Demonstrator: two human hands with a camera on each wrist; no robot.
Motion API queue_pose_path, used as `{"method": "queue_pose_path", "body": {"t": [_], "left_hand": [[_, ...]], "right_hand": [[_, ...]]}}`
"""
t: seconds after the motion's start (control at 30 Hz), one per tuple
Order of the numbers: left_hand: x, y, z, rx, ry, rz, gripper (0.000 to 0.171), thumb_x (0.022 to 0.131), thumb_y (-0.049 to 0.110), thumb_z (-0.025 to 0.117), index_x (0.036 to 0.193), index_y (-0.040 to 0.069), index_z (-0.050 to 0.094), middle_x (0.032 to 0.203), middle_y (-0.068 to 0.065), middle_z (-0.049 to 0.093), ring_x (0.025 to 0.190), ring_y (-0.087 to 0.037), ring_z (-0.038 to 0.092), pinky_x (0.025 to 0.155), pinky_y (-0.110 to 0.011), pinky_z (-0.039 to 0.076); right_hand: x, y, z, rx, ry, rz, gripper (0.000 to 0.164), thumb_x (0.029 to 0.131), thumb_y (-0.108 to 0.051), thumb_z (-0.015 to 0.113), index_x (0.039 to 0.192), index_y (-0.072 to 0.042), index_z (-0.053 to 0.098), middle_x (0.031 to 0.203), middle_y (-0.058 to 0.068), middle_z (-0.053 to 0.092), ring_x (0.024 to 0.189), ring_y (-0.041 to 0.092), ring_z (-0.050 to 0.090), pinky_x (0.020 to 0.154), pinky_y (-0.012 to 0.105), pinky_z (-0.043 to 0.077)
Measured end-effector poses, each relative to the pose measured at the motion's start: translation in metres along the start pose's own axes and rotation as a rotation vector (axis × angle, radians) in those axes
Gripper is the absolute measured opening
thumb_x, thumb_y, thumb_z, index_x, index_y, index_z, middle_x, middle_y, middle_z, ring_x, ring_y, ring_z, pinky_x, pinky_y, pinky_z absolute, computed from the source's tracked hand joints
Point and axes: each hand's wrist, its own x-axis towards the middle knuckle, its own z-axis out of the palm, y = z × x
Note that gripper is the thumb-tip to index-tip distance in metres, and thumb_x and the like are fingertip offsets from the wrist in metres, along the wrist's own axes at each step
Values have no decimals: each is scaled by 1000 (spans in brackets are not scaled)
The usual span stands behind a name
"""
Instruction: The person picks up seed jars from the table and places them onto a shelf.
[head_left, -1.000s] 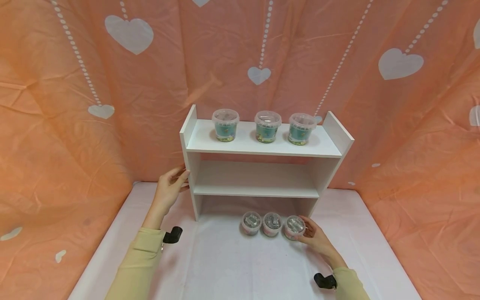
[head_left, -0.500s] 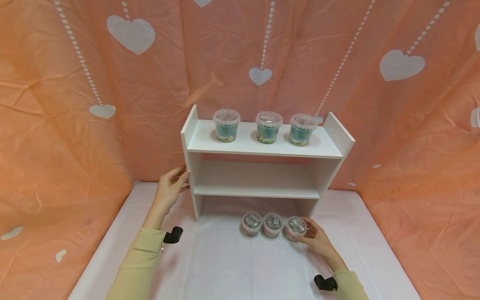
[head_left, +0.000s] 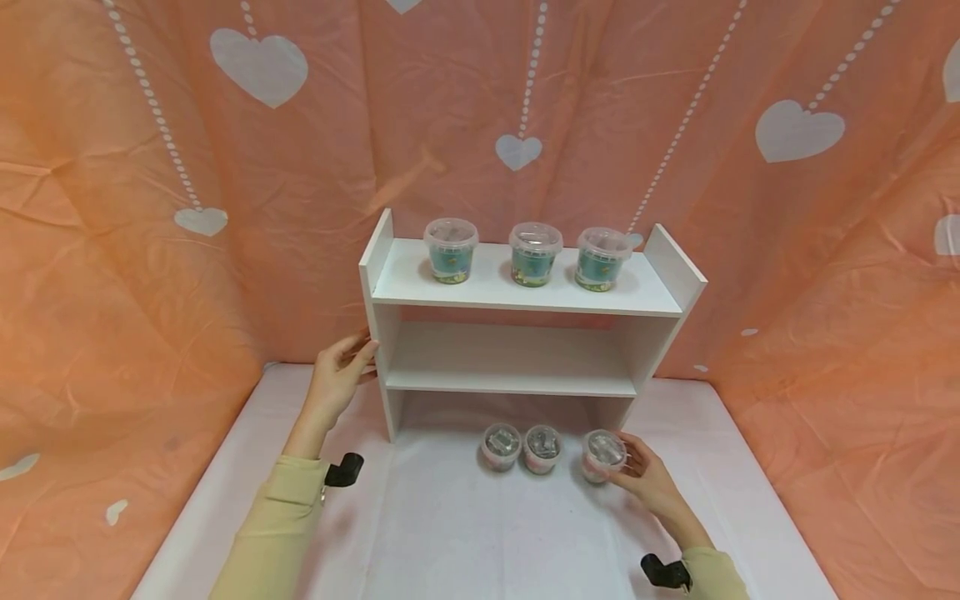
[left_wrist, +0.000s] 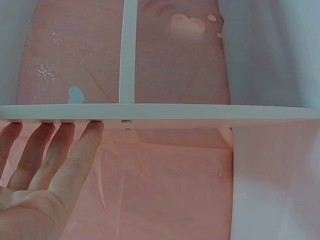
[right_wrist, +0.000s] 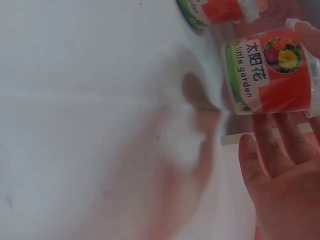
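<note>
My right hand (head_left: pixel 651 477) grips a small clear-lidded plastic tub (head_left: pixel 604 456) between thumb and fingers, in front of the shelf's lower right corner. In the right wrist view this tub (right_wrist: pixel 272 75) shows a red label with a flower picture and "little garden"; a shadow lies beside its base. Two similar tubs, one left (head_left: pixel 501 447) and one nearer (head_left: pixel 542 448), stand just left of it on the white cloth. My left hand (head_left: pixel 336 379) rests against the left side panel of the white shelf unit (head_left: pixel 512 392); its straight fingertips touch the panel (left_wrist: pixel 170 111) in the left wrist view.
Three larger tubs with blue-green labels, at left (head_left: pixel 451 252), middle (head_left: pixel 535 255) and right (head_left: pixel 602 259), stand on the top shelf. An orange curtain (head_left: pixel 442 100) with white hearts hangs close behind and along both sides. White cloth (head_left: pixel 465 533) covers the table.
My right hand has moved right with the gripped tub, widening the gap to the other two small tubs. My left hand has stayed against the shelf panel.
</note>
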Motion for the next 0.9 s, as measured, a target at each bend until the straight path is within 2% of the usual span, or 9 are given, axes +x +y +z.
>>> {"method": "queue_pose_path", "body": {"t": [0.23,0.43,0.77,0.9], "left_hand": [[-1,1,-1,13,-6,1,53,98,28,56,142,1,44,130,-26,53,106,-42,57,86,-44,53],[0,0,-1,13,-3,4,52,98,28,56,141,1,45,129,-26,53,105,-42,58,86,-45,53],[-1,1,-1,8,-7,-4,53,98,29,57,142,2,45,129,-25,53,107,-40,58,87,-45,52],[0,0,-1,1,-5,-3,53,98,28,57,141,1,45,128,-26,53,107,-41,58,87,-45,52]], "right_hand": [[-2,-12,-8,13,-7,-83,62,79,6,74,134,8,44,117,9,59,101,4,57,84,17,48],[-2,-26,-10,-17,-6,-128,60,80,6,73,132,10,43,116,1,60,99,3,58,82,15,49],[6,-54,-4,-17,-52,-197,61,81,5,73,135,5,44,122,17,57,106,5,56,89,15,46],[11,-66,0,-4,-71,-221,62,80,5,74,135,4,45,124,18,56,107,7,56,90,16,46]]}}
